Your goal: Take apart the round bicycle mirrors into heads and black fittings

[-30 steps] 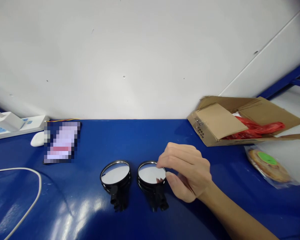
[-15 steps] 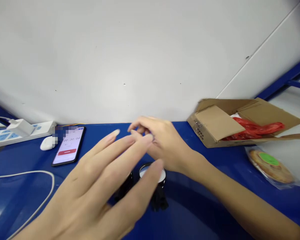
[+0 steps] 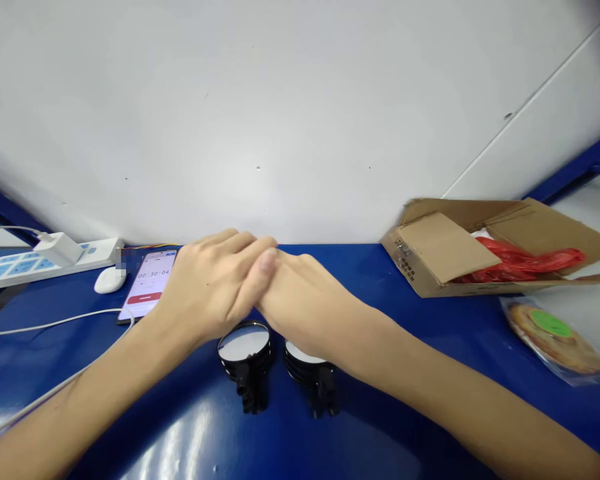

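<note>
Two small round mirrors on black clamp mounts stand side by side on the blue table (image 3: 405,333). The left mirror (image 3: 244,343) is in full view. The right mirror (image 3: 303,355) is partly hidden under my right wrist. My two hands meet just above and behind them. My left hand (image 3: 207,293) lies across the fingers of my right hand (image 3: 305,307), with its thumb on top. My right hand's fingers are hidden under it. Neither hand touches a mirror.
A phone (image 3: 147,283) showing a timer lies at the back left, beside a small white oval object (image 3: 109,280), a power strip (image 3: 10,267) with a charger (image 3: 57,248) and a white cable (image 3: 40,327). At the right are an open cardboard box (image 3: 440,250) with a red bag (image 3: 525,260) and a wrapped pastry (image 3: 555,337).
My right hand left the right mirror and rose. My left hand came in from the lower left and closed over my right hand's fingers. The camera shifted slightly.
</note>
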`<state>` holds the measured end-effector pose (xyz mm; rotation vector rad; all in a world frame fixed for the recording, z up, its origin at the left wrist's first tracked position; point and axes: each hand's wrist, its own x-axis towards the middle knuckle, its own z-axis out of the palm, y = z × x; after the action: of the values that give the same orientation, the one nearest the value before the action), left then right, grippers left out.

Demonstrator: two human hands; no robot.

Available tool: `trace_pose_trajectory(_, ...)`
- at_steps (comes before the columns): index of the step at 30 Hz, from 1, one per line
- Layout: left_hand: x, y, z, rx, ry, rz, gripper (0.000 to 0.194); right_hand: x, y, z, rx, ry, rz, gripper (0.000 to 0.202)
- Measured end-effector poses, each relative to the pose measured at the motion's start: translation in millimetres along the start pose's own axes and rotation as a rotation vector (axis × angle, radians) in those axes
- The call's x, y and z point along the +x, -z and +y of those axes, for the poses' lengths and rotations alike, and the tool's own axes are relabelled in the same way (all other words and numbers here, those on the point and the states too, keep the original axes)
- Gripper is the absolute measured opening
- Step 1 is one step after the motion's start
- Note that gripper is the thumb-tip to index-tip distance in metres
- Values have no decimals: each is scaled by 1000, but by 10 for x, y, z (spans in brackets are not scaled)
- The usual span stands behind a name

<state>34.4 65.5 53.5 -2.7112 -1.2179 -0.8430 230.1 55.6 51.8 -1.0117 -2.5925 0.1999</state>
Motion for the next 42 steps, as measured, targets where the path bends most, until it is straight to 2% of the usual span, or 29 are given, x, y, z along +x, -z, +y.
trace_pose_trajectory(2,-130,-47,-146,-17,107,28,73,-80,95,56,-33,-35,-47,22)
trace_pose_trajectory(4,-327,-94,-279,-96,163,0,64,-267,117,176,83,-56,-56,25)
trace_pose_trajectory(6,-569,-137,-375,-216,157,-27,62,-532,49,338,242,-11,52,39)
trace_pose_trajectory(8,-806,-179,-417,-338,105,-79,77,-819,-87,488,332,95,179,66)
trace_pose_trajectory(9,-907,-203,-415,-470,96,-98,88,-950,-164,541,342,160,230,79)
trace_pose_trajectory(11,-1052,-252,-365,-584,132,-177,106,-1161,-298,585,336,224,201,99)
trace_pose_trajectory(13,-1123,-300,-266,-623,117,-278,122,-1282,-378,560,334,212,102,113)
trace_pose_trajectory(16,-1155,-366,-93,-606,142,-372,136,-1323,-409,493,339,109,21,123)
trace_pose_trajectory(19,-1190,-433,18,-536,206,-375,128,-1298,-420,497,380,45,-48,128)
trace_pose_trajectory(24,-1267,-475,-3,-546,206,-355,123,-1278,-478,563,530,-34,-195,123)
trace_pose_trajectory(29,-1194,-398,-62,-554,173,-396,117,-1265,-520,540,538,-36,-169,122)
trace_pose_trajectory(35,-1079,-320,-74,-593,96,-412,106,-1248,-536,510,505,-120,-162,122)
trace_pose_trajectory(42,-1062,-311,-133,-588,83,-430,110,-1257,-537,497,514,-109,-144,118)
